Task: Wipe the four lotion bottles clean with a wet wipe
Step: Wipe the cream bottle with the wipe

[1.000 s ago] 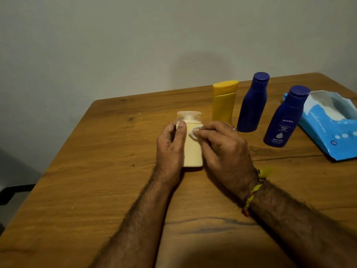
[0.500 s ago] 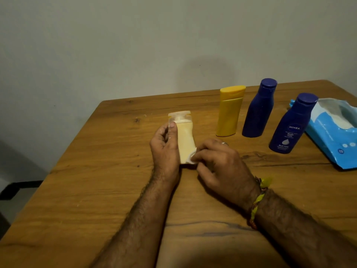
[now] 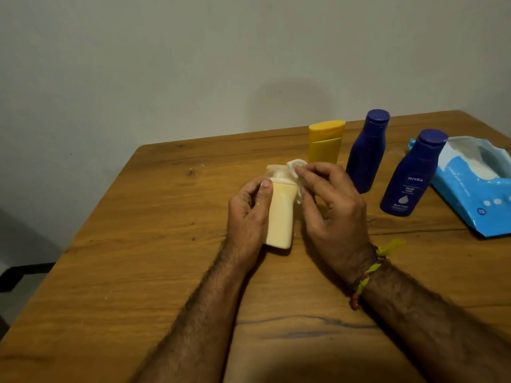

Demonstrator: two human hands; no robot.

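Plain grey wall backs a wooden bench (image 3: 138, 244). Left hand (image 3: 249, 217) comes in from the near edge, fingers and thumb curled round a pale cream plastic lotion bottle (image 3: 280, 214) held upright at mid-bench. Right hand (image 3: 336, 214) angles in from the right, its fingers (image 3: 309, 172) pinching a crumpled white wet wipe (image 3: 297, 168) against the bottle's clear cap. Farther right stand a yellow bottle (image 3: 325, 143), 2 dark blue bottles (image 3: 366, 153) and a blue wipes pack (image 3: 481, 194).

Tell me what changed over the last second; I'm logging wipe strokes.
The right hand carried the wet wipe down the cream bottle to its base, then back up to the cap. The left hand kept holding the bottle; the other three bottles stayed standing.
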